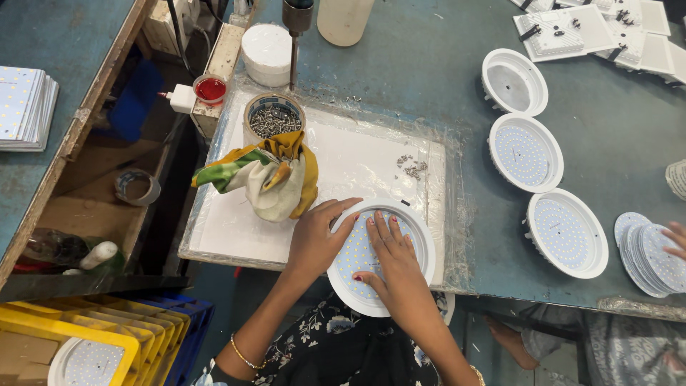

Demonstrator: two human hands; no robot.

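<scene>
A round white light housing (421,236) with a dotted LED disc inside lies at the near edge of a white plastic-covered mat (357,157). My left hand (314,239) grips the housing's left rim. My right hand (393,261) lies flat on the LED disc inside it, fingers spread. A few loose screws (412,167) lie on the mat just beyond the housing.
A cup of screws (274,120) and a bundled cloth (275,179) stand left of my hands. Three more round housings (525,154) line up on the right. Another person's hand (675,239) touches a stack of LED discs (647,250). A yellow crate (86,350) sits lower left.
</scene>
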